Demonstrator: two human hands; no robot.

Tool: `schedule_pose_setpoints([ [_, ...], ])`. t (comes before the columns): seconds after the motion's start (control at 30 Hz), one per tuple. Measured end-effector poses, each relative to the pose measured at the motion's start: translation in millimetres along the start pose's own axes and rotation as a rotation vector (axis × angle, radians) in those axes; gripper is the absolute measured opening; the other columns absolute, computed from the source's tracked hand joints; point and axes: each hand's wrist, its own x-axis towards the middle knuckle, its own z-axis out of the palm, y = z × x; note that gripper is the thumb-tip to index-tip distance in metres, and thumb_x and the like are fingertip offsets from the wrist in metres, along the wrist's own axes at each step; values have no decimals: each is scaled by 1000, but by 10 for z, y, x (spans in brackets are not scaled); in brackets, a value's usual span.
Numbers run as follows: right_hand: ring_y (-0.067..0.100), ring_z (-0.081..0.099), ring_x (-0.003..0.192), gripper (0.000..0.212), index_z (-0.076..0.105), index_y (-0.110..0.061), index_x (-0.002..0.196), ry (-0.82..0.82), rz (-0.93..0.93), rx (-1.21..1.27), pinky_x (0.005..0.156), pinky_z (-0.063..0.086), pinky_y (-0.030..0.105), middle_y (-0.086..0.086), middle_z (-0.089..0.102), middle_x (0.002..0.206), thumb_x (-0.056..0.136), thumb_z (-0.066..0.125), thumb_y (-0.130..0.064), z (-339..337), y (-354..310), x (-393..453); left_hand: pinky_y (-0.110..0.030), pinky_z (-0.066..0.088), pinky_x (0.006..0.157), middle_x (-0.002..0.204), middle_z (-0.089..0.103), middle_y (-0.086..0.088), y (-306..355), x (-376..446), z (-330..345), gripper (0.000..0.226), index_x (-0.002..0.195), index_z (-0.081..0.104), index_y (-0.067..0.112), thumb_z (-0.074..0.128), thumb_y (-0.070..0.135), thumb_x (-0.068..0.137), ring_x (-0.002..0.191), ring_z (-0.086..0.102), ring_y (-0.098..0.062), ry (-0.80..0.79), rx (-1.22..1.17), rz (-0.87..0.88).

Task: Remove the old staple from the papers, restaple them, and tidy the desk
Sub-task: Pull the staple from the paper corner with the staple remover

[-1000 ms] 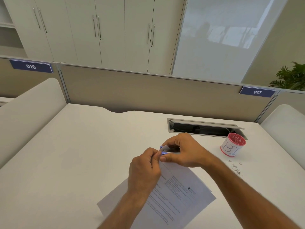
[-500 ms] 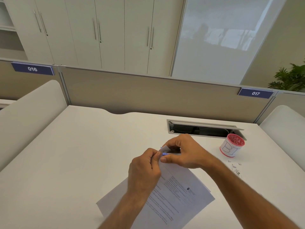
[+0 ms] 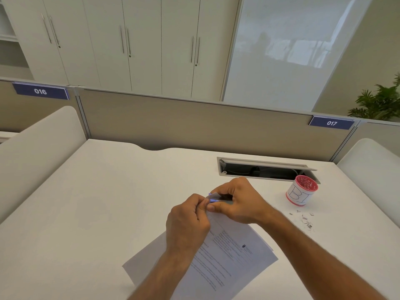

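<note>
The left hand (image 3: pixel 187 221) curls its fingers and pinches the far corner of the papers (image 3: pixel 227 256), probably to keep the thin sheets steady and slightly lifted where the old staple sits; the staple itself is too small to make out. The papers are flat, white, printed sheets that fan out from under both hands toward the person on the smooth matte desk (image 3: pixel 97 202). Just right of the left hand and touching the same corner, the right hand (image 3: pixel 240 202) grips a small blue-tipped tool (image 3: pixel 213 199), likely a staple remover, with its tip at the corner. Further right of the right hand lie small scattered metal bits (image 3: pixel 305 221), probably pulled staples awaiting tidying, and beyond them a round red-rimmed white cup (image 3: pixel 302 193).
</note>
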Motion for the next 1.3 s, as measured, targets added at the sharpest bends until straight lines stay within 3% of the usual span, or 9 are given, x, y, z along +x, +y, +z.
schedule_pose_setpoints([
  [0.4,14,67,72,37,77,-20,101,-5,-26,2,62,49,15,-2,76,99,79,70,-49,-20,16,0,-40,52,51,63,66,7,38,12,-15,25,82,67,24,46,36,88,56,58,-13,-3,-14,-20],
  [0.57,8,66,79,47,74,-24,105,-36,-35,46,72,52,11,-11,72,101,72,63,-55,-45,14,-27,-22,41,48,64,65,10,61,22,-44,29,81,68,23,47,42,89,54,57,-13,-17,-27,-7],
  [0.67,7,66,82,46,73,-25,106,-34,-41,66,69,50,7,-10,71,103,71,64,-54,-56,39,-36,-25,44,48,63,65,11,74,27,-45,25,80,68,23,52,38,93,54,57,-13,-22,-28,-6],
  [0.83,7,67,83,42,73,-28,103,-37,-85,92,73,54,13,-12,73,99,70,73,-53,-32,68,-30,-28,52,50,65,66,11,72,36,-29,18,83,68,24,56,31,94,56,59,-12,-41,1,-31],
  [0.97,10,68,84,50,72,-27,108,13,-51,105,76,54,14,-11,73,101,66,73,-54,10,112,-32,-18,43,50,69,65,11,66,56,-38,16,83,67,25,57,33,92,57,59,-12,-44,3,-60],
  [1.13,-1,62,82,60,66,-24,121,55,-3,126,67,46,-1,-19,62,108,66,73,-49,-19,117,-44,-17,43,49,72,63,12,62,79,-71,14,82,63,28,57,34,93,60,59,-12,-53,16,-77],
  [1.2,-2,63,84,59,66,-24,120,65,12,160,70,47,1,-17,64,109,67,72,-49,-29,140,-44,-13,38,50,72,62,13,76,80,-77,15,81,61,29,55,35,94,60,59,-11,-61,16,-95],
  [1.3,9,68,90,51,68,-27,114,102,69,281,74,56,14,-10,69,110,68,72,-49,-36,210,-49,-14,39,51,75,63,12,77,84,-77,15,81,60,29,54,35,94,62,59,-11,-71,13,-120],
])
